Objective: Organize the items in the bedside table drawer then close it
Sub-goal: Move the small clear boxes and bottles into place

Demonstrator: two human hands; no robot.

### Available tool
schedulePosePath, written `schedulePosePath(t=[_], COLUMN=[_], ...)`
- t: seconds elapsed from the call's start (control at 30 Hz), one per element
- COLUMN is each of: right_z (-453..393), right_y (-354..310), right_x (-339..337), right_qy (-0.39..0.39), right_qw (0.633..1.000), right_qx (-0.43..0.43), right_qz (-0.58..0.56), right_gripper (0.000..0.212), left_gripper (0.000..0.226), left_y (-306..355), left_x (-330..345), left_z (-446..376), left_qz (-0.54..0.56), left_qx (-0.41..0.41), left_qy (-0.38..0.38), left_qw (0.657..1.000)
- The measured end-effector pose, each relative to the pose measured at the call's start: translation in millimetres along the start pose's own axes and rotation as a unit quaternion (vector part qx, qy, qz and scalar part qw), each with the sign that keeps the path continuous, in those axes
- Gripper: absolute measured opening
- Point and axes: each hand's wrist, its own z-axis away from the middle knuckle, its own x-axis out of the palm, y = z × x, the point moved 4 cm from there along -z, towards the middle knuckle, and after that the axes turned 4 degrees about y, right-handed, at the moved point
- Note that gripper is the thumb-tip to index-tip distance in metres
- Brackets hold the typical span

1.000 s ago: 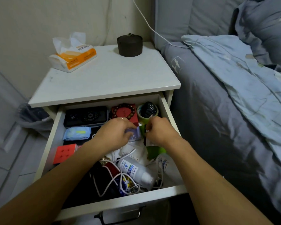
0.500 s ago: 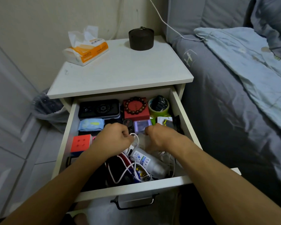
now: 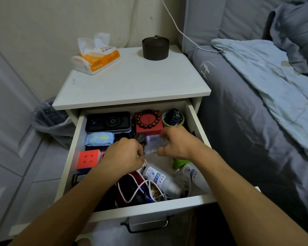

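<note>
step: sorting, drawer open | right hand pinching clear case just in front of red box | left hand curled around cable, probably | next: seating case, likely

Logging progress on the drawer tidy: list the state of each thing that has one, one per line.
Drawer: pulled open, front half cluttered.
Tissue pack: open, tissue sticking up.
Dark round container: lid on.
White cable: loose, tangled.
White bottle: lying on its side.
Clear plastic case: held by the right hand.
Left hand: curled, pinching the white cable.
Right hand: gripping the case.
</note>
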Motion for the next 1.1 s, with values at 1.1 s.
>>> schedulePosePath(t=[1.1], right_z=[-29], right_y=[31], right_x=[27], right_qy=[0.048], right_qw=[0.992], right_qx=[0.081], right_qz=[-0.079], right_gripper=[0.040], left_gripper=[0.011], left_y=[3], left_x=[14], left_z=[-12], left_qz=[0.124], left_qx=[0.040], left_qy=[0.036], left_qw=[0.991])
